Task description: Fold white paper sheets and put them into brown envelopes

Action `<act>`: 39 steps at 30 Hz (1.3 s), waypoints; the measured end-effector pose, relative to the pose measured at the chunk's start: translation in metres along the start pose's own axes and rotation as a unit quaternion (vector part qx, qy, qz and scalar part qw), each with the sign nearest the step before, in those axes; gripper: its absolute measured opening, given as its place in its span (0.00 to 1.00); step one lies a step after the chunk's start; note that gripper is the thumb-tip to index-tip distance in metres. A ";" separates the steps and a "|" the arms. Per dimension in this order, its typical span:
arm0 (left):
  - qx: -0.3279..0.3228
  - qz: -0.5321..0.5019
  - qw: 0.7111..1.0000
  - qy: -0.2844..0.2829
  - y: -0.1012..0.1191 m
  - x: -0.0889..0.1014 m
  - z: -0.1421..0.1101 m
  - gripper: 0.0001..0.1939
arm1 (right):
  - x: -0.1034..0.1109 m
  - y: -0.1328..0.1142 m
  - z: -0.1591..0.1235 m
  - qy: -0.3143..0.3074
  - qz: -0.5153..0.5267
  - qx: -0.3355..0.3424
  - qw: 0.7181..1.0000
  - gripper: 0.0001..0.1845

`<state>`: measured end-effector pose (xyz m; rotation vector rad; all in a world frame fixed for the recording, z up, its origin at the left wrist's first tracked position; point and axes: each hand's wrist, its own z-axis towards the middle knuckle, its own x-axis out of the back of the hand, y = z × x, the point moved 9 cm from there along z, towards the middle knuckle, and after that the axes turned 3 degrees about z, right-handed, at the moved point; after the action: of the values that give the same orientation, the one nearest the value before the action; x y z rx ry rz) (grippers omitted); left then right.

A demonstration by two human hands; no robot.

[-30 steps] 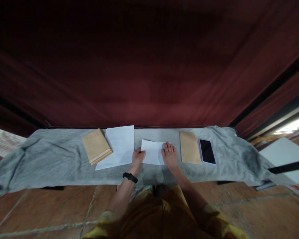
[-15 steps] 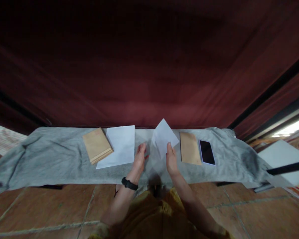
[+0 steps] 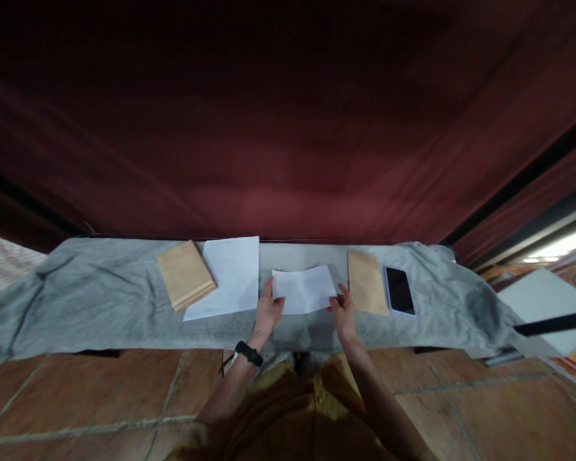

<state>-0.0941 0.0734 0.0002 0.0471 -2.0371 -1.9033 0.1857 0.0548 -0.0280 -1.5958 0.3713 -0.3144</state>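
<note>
A folded sheet of white paper (image 3: 303, 291) stretches crosswise between my hands, slightly bowed, over the grey cloth. My left hand (image 3: 269, 310) pinches its left end, thumb on top. At the right end, my right hand (image 3: 344, 310) grips the lower corner between thumb and fingers. Left of my left hand lies larger white paper (image 3: 235, 275), flat on the cloth. A stack of brown envelopes (image 3: 185, 274) rests partly on that paper. Just right of my right hand is a single brown envelope (image 3: 367, 285).
A phone (image 3: 400, 291) with a dark screen lies right of the single envelope. Grey cloth (image 3: 115, 294) covers the narrow bench. A dark red fabric wall (image 3: 288, 160) rises behind it. A white board (image 3: 532, 301) stands at the right end, above the tiled floor (image 3: 100, 397).
The folded paper, tilted up in my right hand before, has been lowered and turned crosswise. My left hand, then apart from it, now holds its left end.
</note>
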 end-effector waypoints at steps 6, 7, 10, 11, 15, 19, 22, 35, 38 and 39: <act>-0.063 0.238 0.969 -0.006 0.003 -0.004 -0.013 0.37 | -0.002 -0.018 -0.010 -0.045 -0.320 0.158 0.933 0.28; -0.070 0.258 0.964 -0.006 0.004 -0.005 -0.015 0.37 | -0.002 -0.018 -0.014 -0.049 -0.366 0.168 0.914 0.27; -0.087 0.323 0.942 -0.013 0.011 -0.005 -0.019 0.36 | 0.001 -0.021 -0.021 -0.045 -0.455 0.183 0.870 0.24; -0.097 0.352 0.931 -0.011 0.015 -0.005 -0.021 0.35 | 0.001 -0.023 -0.022 -0.042 -0.466 0.192 0.863 0.24; -0.182 0.447 0.876 -0.005 0.033 -0.025 -0.029 0.31 | -0.026 -0.038 -0.022 -0.070 -0.435 0.251 0.862 0.24; -0.234 0.455 0.856 -0.077 0.030 -0.072 -0.026 0.29 | -0.084 -0.039 -0.016 -0.162 -0.418 0.281 0.848 0.28; -0.215 0.474 0.846 -0.118 0.017 -0.093 -0.015 0.29 | -0.114 -0.027 -0.008 -0.206 -0.457 0.271 0.822 0.28; -0.181 0.483 0.855 -0.056 -0.001 -0.071 -0.001 0.32 | -0.090 -0.006 0.006 -0.132 -0.518 0.267 0.802 0.29; -0.170 0.488 0.856 -0.033 -0.005 -0.061 0.003 0.33 | -0.081 -0.007 0.007 -0.108 -0.516 0.274 0.805 0.31; -0.169 0.488 0.856 -0.027 -0.006 -0.058 0.004 0.33 | -0.079 -0.007 0.007 -0.104 -0.514 0.275 0.806 0.32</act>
<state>-0.0419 0.0916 -0.0194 -0.9457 -1.2667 -1.5031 0.1171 0.0948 -0.0199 -1.0886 -0.7625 -0.9637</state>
